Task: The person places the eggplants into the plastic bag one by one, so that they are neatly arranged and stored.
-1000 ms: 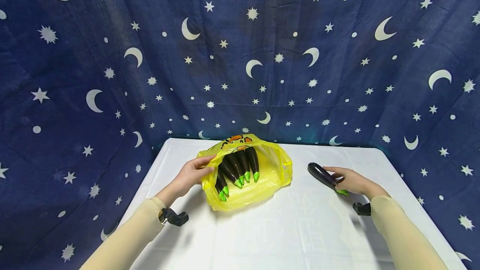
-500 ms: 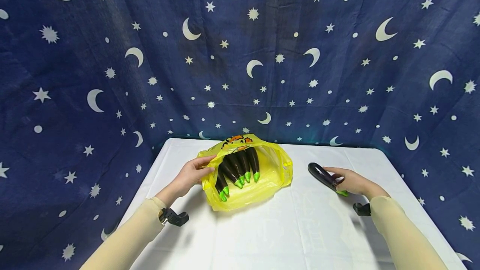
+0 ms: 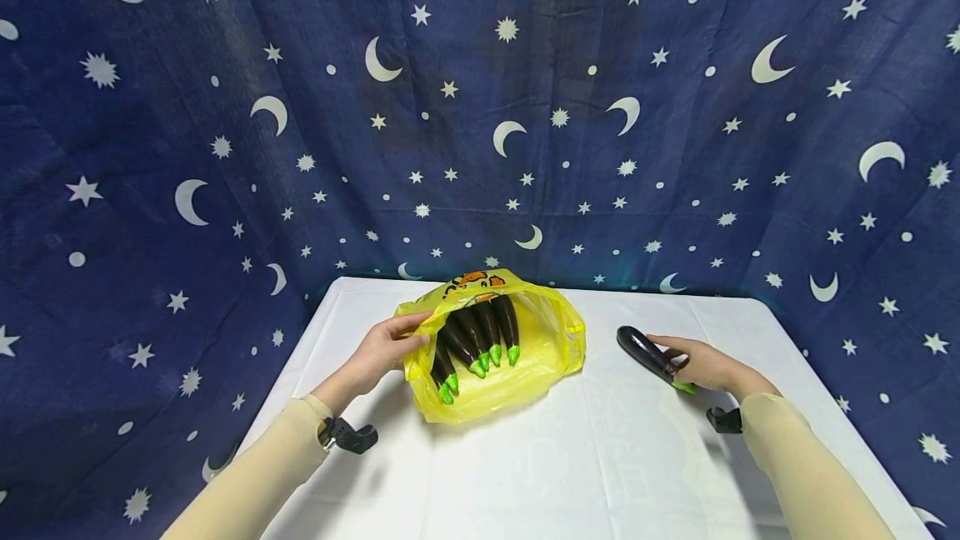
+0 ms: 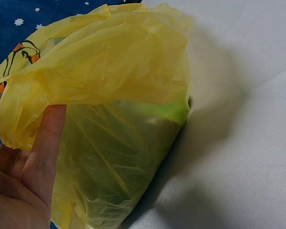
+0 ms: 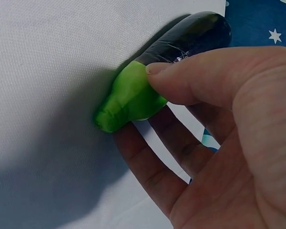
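A yellow plastic bag (image 3: 525,357) lies open on the white table (image 3: 570,457), with several dark eggplants (image 3: 480,336) with green stems inside. My left hand (image 3: 386,348) holds the bag's left rim, thumb under the plastic (image 4: 47,138); the yellow bag (image 4: 119,119) fills the left wrist view. To the right, my right hand (image 3: 693,365) grips a lone dark eggplant (image 3: 648,354) lying on the table. In the right wrist view the thumb (image 5: 190,81) and fingers pinch that eggplant (image 5: 176,71) near its green stem (image 5: 126,100).
A dark blue cloth with moons and stars (image 3: 480,107) hangs behind and round the table. White tabletop stretches in front of the bag and between the two hands. The table's edges run close to my right forearm (image 3: 810,473) and left forearm (image 3: 247,482).
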Demonstrator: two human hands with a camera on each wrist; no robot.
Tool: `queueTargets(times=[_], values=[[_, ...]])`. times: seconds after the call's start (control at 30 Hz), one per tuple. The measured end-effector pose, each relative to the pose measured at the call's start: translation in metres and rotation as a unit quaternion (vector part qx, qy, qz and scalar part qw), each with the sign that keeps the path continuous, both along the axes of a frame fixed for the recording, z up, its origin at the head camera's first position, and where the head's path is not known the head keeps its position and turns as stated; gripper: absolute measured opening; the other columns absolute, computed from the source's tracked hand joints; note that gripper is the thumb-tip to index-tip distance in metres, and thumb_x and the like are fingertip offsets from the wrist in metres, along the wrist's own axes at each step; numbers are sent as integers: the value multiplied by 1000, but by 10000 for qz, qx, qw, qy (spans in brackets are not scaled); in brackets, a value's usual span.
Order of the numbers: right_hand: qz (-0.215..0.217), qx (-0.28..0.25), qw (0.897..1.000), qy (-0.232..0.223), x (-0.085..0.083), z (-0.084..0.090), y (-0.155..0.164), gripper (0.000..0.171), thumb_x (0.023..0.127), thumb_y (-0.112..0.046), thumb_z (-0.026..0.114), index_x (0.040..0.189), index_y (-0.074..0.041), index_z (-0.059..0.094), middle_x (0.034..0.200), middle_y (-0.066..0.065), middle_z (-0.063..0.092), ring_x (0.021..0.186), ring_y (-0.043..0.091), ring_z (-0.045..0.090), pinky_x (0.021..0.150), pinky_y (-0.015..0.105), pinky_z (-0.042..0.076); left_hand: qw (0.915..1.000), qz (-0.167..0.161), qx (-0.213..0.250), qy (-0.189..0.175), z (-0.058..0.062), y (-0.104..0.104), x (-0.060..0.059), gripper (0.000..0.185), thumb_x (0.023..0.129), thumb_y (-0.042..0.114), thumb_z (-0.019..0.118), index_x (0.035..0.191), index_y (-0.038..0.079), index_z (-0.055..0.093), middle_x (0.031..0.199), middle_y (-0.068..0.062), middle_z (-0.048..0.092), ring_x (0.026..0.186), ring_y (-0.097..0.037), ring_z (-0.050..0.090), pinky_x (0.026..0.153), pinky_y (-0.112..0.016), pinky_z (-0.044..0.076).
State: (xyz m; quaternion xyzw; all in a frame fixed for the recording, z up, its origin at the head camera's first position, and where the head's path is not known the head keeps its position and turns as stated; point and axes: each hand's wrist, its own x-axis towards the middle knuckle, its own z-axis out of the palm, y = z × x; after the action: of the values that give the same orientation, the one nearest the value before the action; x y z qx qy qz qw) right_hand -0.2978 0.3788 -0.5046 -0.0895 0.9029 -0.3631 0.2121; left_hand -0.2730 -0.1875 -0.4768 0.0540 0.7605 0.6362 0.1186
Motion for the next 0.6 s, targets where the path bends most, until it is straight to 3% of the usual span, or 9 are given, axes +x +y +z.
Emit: queueTargets(times=[0.4, 0.6], values=[[20, -142, 9999, 54, 5, 1, -1, 85, 78, 13, 63, 157, -4, 37, 133, 33, 54, 82, 28, 56, 61, 39, 48, 10000, 17, 77, 4, 1, 1, 2, 52, 96, 13, 71, 147, 13, 58, 137, -14, 61, 99, -22, 68, 75, -39, 61], [66, -127, 9997, 190, 5, -1, 0, 82, 82, 11, 63, 157, -3, 36, 133, 34, 53, 90, 29, 55, 63, 38, 47, 10000, 30, 61, 10, 2, 0, 2, 52, 96, 13, 70, 147, 13, 58, 137, -14, 61, 98, -22, 69, 74, -39, 61]])
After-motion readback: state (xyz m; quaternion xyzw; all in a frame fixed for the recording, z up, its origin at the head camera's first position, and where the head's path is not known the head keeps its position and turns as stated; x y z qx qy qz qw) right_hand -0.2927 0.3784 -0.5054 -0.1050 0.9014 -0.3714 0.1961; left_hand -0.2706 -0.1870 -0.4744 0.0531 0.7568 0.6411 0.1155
